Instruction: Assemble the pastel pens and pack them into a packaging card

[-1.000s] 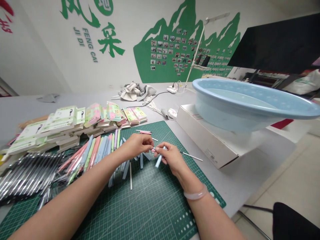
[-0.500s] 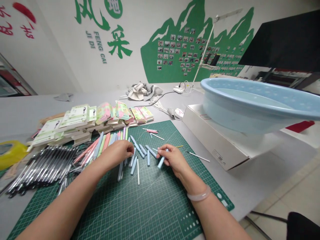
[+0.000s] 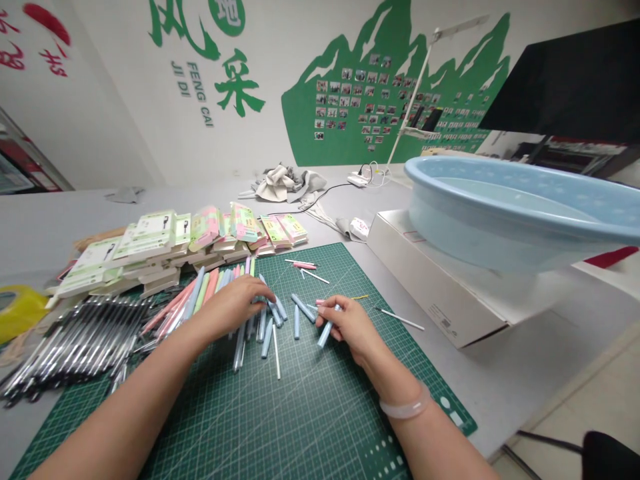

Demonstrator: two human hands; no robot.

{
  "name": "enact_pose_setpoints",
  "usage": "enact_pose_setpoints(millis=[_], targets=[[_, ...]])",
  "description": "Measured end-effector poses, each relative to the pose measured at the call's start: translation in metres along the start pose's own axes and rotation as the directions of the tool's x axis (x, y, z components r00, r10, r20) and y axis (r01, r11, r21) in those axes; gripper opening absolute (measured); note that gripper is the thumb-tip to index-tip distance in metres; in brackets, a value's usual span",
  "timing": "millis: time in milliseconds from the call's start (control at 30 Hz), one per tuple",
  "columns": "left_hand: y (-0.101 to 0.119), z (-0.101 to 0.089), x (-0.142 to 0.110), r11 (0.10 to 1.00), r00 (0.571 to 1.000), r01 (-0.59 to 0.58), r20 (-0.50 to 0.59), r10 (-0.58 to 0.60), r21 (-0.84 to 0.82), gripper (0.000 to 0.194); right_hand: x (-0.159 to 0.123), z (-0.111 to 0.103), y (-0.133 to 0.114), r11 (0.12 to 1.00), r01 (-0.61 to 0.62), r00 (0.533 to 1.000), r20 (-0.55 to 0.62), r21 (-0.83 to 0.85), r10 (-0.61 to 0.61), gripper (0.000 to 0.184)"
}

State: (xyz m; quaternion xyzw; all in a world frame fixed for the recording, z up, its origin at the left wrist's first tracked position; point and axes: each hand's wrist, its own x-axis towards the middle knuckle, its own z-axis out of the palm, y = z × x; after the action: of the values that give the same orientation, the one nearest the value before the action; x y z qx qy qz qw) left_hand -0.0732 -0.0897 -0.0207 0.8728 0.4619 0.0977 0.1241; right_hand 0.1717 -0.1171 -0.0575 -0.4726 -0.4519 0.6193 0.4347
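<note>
My right hand (image 3: 349, 323) is closed around a light blue pen barrel (image 3: 325, 331) over the green cutting mat (image 3: 310, 413). My left hand (image 3: 235, 303) rests with fingers curled on a scatter of loose blue pen parts (image 3: 270, 320) on the mat; whether it grips one is hidden. Pastel pen barrels (image 3: 200, 297) in pink, green and blue lie in a row just left of it. Thin white refills (image 3: 276, 347) lie among the parts.
Black pens in clear wrappers (image 3: 75, 347) lie at the left. Stacked pen packages (image 3: 165, 240) stand behind the mat. A light blue basin (image 3: 510, 207) sits on a white box (image 3: 440, 280) at right. A yellow tape roll (image 3: 17, 307) is far left.
My left hand has left my right hand and moved left and down onto the loose blue parts. My right hand kept hold of the blue barrel.
</note>
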Motion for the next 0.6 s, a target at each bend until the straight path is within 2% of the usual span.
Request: enact_pose_setpoints(millis=[233, 400, 600], targets=[[-0.004, -0.004, 0.002, 0.999, 0.999, 0.049, 0.01, -0.049, 0.022, 0.019, -0.004, 0.004, -0.002, 0.999, -0.025, 1.0, -0.007, -0.032, 0.024, 0.016], [0.002, -0.005, 0.024, 0.997, 0.996, 0.055, -0.07, -0.051, 0.054, 0.016, -0.003, 0.004, -0.001, 0.999, -0.024, 1.0, -0.011, -0.031, 0.023, 0.016], [0.018, 0.006, 0.054, 0.994, 0.999, -0.023, 0.031, 0.02, 0.109, 0.011, -0.002, 0.005, -0.003, 1.0, -0.018, 1.0, -0.019, -0.011, 0.018, 0.018]])
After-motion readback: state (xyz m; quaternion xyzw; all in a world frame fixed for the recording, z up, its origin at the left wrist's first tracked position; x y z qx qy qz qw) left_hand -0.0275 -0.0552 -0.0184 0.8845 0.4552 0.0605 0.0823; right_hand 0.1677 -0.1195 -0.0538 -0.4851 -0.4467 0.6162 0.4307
